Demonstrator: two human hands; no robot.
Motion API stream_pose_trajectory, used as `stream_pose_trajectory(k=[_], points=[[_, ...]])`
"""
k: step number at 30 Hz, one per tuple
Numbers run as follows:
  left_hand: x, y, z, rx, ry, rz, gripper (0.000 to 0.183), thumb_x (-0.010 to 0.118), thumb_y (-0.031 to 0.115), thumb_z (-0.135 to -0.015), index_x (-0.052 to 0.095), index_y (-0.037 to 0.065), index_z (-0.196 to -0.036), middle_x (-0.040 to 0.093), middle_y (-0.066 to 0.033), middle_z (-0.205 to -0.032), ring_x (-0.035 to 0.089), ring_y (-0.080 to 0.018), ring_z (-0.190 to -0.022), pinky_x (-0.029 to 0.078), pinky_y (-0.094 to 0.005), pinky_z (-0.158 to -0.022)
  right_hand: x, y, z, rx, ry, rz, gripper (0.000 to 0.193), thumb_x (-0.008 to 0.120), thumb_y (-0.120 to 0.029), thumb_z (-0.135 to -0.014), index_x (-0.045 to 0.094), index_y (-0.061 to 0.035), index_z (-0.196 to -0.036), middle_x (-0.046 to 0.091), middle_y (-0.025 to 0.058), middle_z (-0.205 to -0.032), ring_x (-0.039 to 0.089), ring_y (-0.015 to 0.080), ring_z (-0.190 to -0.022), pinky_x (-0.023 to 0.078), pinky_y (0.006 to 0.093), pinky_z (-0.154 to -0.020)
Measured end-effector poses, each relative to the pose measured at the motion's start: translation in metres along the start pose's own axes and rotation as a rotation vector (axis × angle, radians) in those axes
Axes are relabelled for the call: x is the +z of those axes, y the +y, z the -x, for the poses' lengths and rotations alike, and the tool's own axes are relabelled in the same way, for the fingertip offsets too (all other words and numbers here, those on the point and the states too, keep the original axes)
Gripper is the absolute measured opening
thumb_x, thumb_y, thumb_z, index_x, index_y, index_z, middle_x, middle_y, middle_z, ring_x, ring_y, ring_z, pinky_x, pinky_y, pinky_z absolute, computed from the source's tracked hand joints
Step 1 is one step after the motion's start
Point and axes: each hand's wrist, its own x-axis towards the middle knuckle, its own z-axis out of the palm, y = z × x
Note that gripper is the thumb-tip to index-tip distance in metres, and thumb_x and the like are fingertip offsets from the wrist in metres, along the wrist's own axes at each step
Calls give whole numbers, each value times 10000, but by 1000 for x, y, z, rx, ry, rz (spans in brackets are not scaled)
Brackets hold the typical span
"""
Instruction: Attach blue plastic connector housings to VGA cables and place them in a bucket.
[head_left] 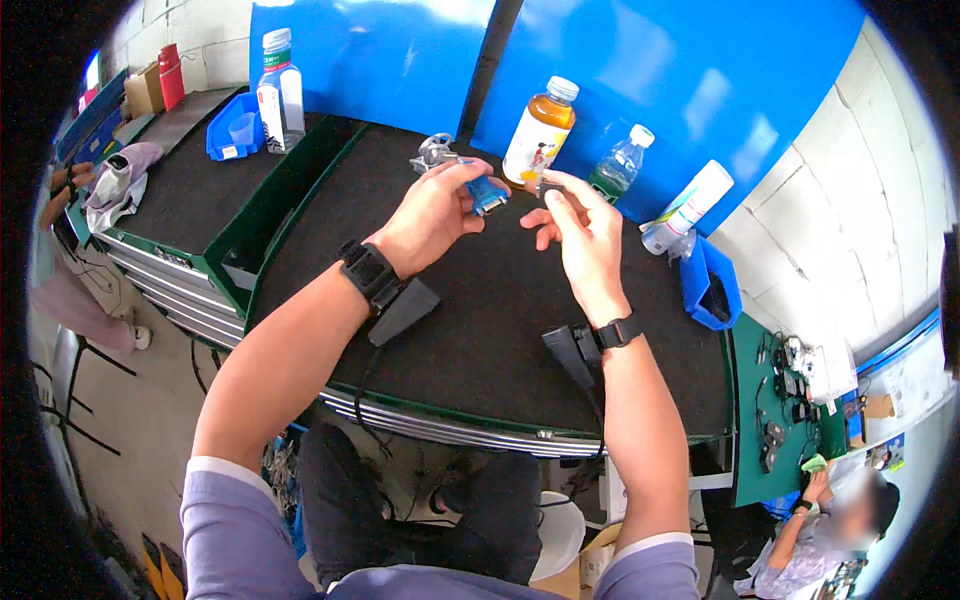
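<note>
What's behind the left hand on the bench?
A silvery metal part shows just beyond the left hand, which grips a blue connector. The hand hides the mat directly behind it and perhaps the metal part's near edge.

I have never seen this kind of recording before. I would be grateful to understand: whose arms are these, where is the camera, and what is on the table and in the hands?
There is no machine here: these are a person's two bare hands. The single picture comes from a wide fisheye camera on that person's head, looking down, so straight edges look bent.

The left hand holds a blue piece with a metal end. The right hand pinches a small dark piece, too small to identify.

On the black work surface stand an amber bottle and a clear bottle, with a blue bin at the right.
</note>
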Motion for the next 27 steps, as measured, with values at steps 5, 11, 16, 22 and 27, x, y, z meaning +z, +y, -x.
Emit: stream_pose_trajectory(k=[5, 11, 16, 22, 27], points=[[-5, -4, -4, 7, -11, 0, 225, 527, 332, -1014, 581, 142, -1122, 680, -9, -1056, 605, -113, -926, 421, -308, -700, -2, 3, -1, -30, -2, 47, 277, 594, -94, -985, 624, 17, -1237, 714, 104, -975, 698, 141, -682, 489, 225, -511], [1, -1, 0, 27, 17, -77, 251, 531, 334, -1019, 584, 133, -1159, 676, 2, -1071, 601, -101, -933, 417, -308, -703, 3, -3, 3, -148, 104, 178, 198, 634, -33, -942, 645, 19, -1133, 718, 99, -937, 691, 127, -661, 500, 233, -532], [-1, -3, -1, 24, -7, -52, 241, 531, 308, -1025, 584, 121, -1167, 673, 1, -1065, 592, -88, -915, 414, -285, -691, 3, -1, 5, -223, 121, 404, 192, 689, 5, -886, 658, -6, -1075, 710, 88, -858, 683, 115, -639, 509, 250, -545], [-8, -4, -4, 26, -59, -42, 243, 527, 282, -1032, 578, 96, -1180, 672, -11, -1061, 583, -73, -843, 407, -253, -646, 0, 6, 3, -289, 137, 464, 241, 711, 4, -856, 679, -25, -1093, 706, 104, -917, 685, 140, -646, 509, 262, -549], [-6, -5, -3, 37, -72, -5, 251, 536, 266, -1030, 571, 75, -1189, 672, -27, -1061, 579, -65, -810, 400, -246, -619, 0, 7, 2, -330, 140, 468, 236, 715, -2, -852, 683, -24, -1085, 708, 106, -937, 689, 154, -670, 515, 269, -564]])
